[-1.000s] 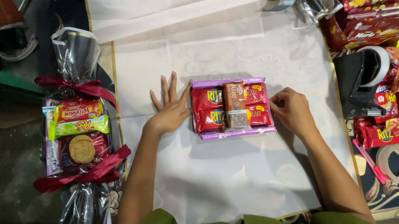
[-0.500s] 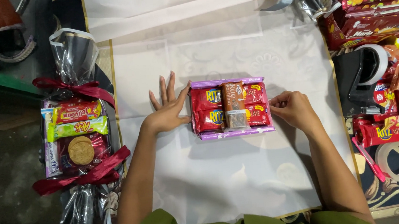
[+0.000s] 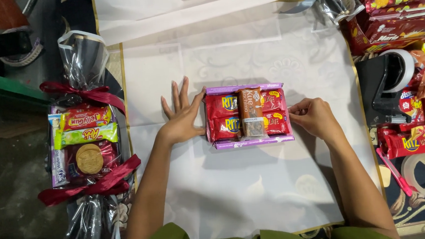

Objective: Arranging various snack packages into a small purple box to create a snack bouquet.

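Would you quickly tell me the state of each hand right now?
Left hand: open, flat against the snack bundle.
Right hand: fingers curled, touching the bundle's right edge; no firm grip shows.

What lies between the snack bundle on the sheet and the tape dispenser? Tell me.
In the head view, the right hand lies between them, touching the snack bundle's right edge; past it is bare white sheet up to the tape dispenser.

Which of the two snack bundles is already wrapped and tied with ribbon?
The bundle at the left, in clear film with dark red ribbons. The bundle between the hands lies unwrapped.

Red snack packets [image 3: 246, 115], centre sheet
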